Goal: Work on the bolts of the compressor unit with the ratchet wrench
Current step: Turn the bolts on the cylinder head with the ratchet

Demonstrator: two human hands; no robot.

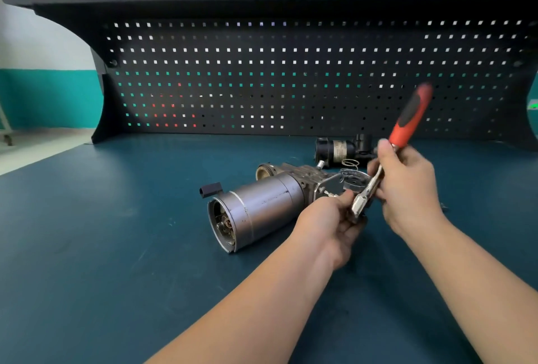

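Compressor unit (pixel 262 206) lies on teal worktop (pixel 116 247), partly stripped, spring (pixel 350 163) loose behind it. Right hand (pixel 407 189) grips ratchet wrench (pixel 407 122); left hand (pixel 334 218) fingers pinch its head at a bolt, barely visible. Bolt work underway, remaining count unclear.

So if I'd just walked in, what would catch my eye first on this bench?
Probably the ratchet wrench with its bright red handle, raised at centre right in the right hand. Just left of it lies the grey compressor unit on the blue-green bench, the left hand at the wrench's head.
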